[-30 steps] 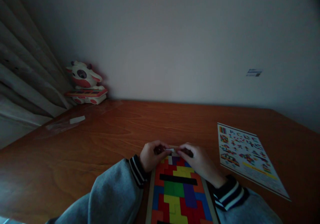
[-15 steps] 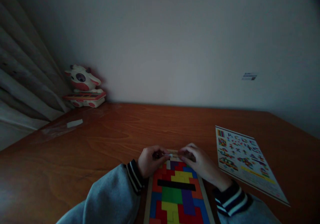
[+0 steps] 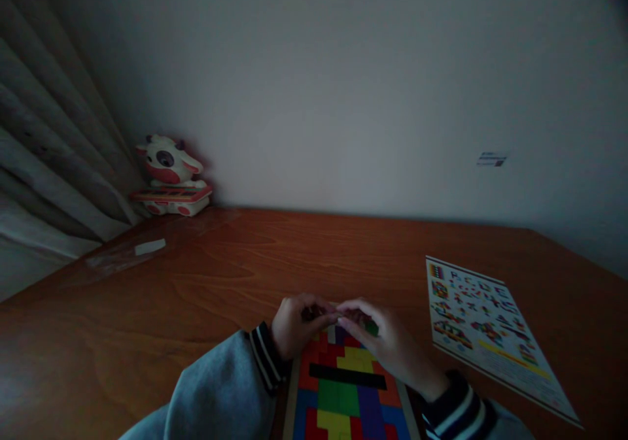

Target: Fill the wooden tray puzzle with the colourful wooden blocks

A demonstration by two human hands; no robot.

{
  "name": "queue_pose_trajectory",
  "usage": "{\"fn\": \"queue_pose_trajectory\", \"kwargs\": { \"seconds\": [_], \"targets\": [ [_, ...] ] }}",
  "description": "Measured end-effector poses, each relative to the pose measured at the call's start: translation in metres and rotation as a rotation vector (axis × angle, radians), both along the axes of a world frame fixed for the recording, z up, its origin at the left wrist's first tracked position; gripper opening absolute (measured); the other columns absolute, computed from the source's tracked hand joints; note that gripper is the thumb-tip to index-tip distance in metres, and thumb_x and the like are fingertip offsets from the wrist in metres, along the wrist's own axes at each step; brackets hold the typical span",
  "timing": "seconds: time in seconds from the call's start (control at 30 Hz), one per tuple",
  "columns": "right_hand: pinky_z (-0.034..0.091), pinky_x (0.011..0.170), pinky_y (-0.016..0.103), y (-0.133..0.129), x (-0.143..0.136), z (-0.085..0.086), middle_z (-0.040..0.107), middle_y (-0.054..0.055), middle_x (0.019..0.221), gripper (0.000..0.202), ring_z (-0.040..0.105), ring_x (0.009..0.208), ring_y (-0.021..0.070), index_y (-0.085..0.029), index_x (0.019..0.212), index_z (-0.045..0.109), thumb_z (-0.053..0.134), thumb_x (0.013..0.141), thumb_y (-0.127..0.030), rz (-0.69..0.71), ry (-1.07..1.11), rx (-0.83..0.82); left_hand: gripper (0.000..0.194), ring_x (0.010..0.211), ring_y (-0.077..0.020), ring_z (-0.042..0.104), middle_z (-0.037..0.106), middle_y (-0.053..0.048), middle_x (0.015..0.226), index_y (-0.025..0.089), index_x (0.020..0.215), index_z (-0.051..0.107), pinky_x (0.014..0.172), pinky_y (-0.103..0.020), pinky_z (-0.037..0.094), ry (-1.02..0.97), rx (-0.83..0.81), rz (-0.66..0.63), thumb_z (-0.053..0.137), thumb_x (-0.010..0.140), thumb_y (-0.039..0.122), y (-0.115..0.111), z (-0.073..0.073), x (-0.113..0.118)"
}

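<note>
At far left, a pale cloth curtain (image 3: 53, 159) in loose folds, down to the edge of the brown wooden counter (image 3: 210, 270). Next to it, against the plain grey wall (image 3: 333, 87), a white-and-red plastic cow toy with a keyboard (image 3: 171, 185), probably pushed into the corner to be out of the way. Nearer, a short white strip (image 3: 150, 247) on the counter.

Then a grey sleeve with a striped black-and-white cuff (image 3: 220, 388), leading to the left hand (image 3: 293, 327) — fingers bent, thumb and fingertips brought close together. Just beyond, meeting it tip to tip or nearly so, the right hand (image 3: 385, 335), likewise bent in a pinch. Anything gripped between them: cannot tell, too small and hidden. Held in close, seemingly, for fine fingertip work on something small.

Below and between the hands, a rectangular puzzle tray with a pale wooden rim (image 3: 292, 397), far end under the fingertips, near end running towards the body and out of view. Packed flat in it, coloured blocks, among them a long black bar (image 3: 347, 376) crosswise and a large green block (image 3: 338, 397). Placed squarely in front, apparently for easy reach by both hands.

Farther right, well apart, a white printed sheet with colourful figures (image 3: 495, 335) — angled, perhaps for glancing at.
</note>
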State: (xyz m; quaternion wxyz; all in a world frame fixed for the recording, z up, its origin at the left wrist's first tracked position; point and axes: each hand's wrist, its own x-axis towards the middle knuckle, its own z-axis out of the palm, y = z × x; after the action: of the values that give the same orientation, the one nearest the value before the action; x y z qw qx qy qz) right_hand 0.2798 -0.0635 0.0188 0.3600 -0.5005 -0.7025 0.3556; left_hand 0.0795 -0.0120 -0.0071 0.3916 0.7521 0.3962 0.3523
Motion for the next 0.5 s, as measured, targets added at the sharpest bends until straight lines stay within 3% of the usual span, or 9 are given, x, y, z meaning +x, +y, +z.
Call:
{"fn": "queue_pose_trajectory", "kwargs": {
  "seconds": [0.1,0.23,0.33,0.5],
  "targets": [
    [0.053,0.081,0.029,-0.001,-0.006,-0.001,0.073,0.002,0.098,0.024,0.067,0.088,0.0176,-0.026,0.105,0.068,0.060,0.090,-0.042,-0.017,0.034,-0.006,0.034,0.068,-0.0150,0.064,0.074,-0.005,0.080,0.017,0.087,0.076,0.063,-0.023,0.050,-0.046,-0.001,-0.049,0.066,0.084,0.050,-0.001,0.002,0.000],
    [0.052,0.078,0.029,0.005,0.002,-0.008,0.074,0.003,0.093,0.020,0.068,0.086,0.0177,-0.024,0.099,0.069,0.057,0.092,-0.038,-0.080,0.013,0.009,0.027,0.080,-0.0173,0.065,0.073,-0.005,0.086,0.021,0.098,0.075,0.075,-0.027,0.052,0.046,0.128,-0.040,0.056,0.093,0.040,-0.002,0.009,-0.002],
    [0.052,0.077,0.031,0.009,0.006,-0.015,0.073,0.003,0.089,0.019,0.068,0.083,0.0183,-0.023,0.094,0.069,0.054,0.093,-0.035,-0.120,-0.066,0.035,0.022,0.093,-0.0204,0.063,0.071,-0.006,0.097,0.021,0.107,0.070,0.083,-0.032,0.051,0.109,0.229,0.010,0.060,0.090,0.031,-0.002,0.008,-0.002],
    [0.050,0.078,0.035,0.009,0.001,-0.026,0.066,0.005,0.090,0.014,0.064,0.085,0.0200,-0.021,0.084,0.068,0.058,0.090,-0.030,-0.153,-0.254,0.135,0.021,0.103,-0.0225,0.061,0.068,-0.008,0.107,0.020,0.107,0.068,0.094,-0.039,0.047,0.198,0.294,-0.037,0.056,0.090,0.021,-0.001,0.002,0.000]
  ]
}}
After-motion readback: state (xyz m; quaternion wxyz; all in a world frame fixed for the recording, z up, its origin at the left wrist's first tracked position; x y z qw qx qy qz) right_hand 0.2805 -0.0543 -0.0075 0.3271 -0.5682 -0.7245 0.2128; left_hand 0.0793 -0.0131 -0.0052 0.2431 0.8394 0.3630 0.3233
